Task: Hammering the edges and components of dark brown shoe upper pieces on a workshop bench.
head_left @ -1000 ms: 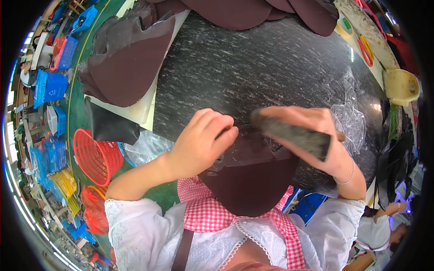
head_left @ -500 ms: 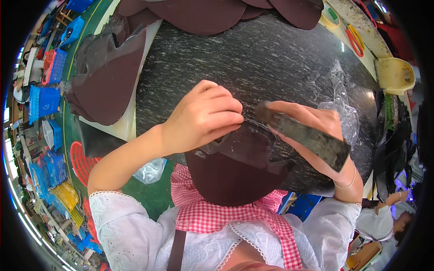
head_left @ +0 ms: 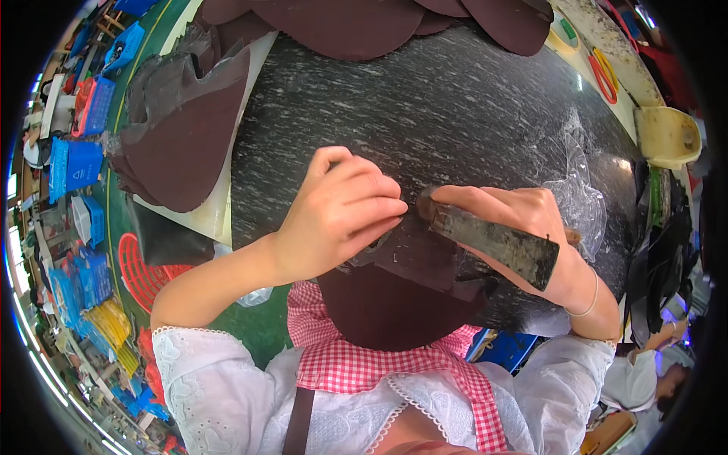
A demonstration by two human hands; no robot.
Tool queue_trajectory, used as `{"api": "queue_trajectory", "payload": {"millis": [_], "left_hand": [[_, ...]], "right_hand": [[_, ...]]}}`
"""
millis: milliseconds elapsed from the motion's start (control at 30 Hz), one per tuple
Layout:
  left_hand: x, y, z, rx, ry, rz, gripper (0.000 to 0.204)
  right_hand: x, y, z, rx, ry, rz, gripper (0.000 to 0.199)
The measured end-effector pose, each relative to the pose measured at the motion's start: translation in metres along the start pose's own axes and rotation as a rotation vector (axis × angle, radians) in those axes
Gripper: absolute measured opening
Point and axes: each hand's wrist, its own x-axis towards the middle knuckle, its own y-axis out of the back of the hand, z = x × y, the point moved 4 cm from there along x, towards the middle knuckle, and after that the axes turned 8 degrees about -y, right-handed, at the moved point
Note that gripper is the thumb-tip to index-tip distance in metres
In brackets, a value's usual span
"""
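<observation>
A dark brown, curved leather-like piece (head_left: 402, 307) lies at the near edge of the black streaked work surface (head_left: 364, 98), its rounded end hanging over toward my apron. My left hand (head_left: 337, 205) is closed at the piece's far edge, its fingertips pressed down together; what they pinch is hidden. In my right hand (head_left: 516, 208) is a hammer with a worn metal head (head_left: 493, 239). Its round face is close beside my left fingertips, and its flat, flared end points toward my right wrist. A bit of the wooden handle shows behind my hand.
More brown pieces (head_left: 178, 144) are stacked at the left edge, and others (head_left: 341, 26) at the far edge. Clear film or dried glue (head_left: 580, 182) lies on the right. Beyond it is a yellowish container (head_left: 667, 136). A red basket (head_left: 144, 273) sits lower left.
The hammer head has shifted left, nearer my left fingertips, and its handle end has come into sight. My left hand stays closed at nearly the same spot.
</observation>
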Motion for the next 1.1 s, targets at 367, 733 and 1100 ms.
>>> {"api": "queue_trajectory", "payload": {"millis": [367, 733, 1100], "left_hand": [[-0.002, -0.016, 0.042, 0.540, -0.233, -0.186, 0.024], [-0.016, -0.014, 0.040, 0.397, 0.102, 0.070, 0.040], [-0.017, -0.014, 0.048, 0.455, -0.128, 0.015, 0.024]], "right_hand": [[0.012, 0.003, -0.009, -0.057, 0.091, -0.025, 0.036], [0.008, -0.002, -0.002, -0.005, 0.043, -0.025, 0.036], [0.011, -0.009, -0.002, -0.019, 0.042, -0.055, 0.038]]}}
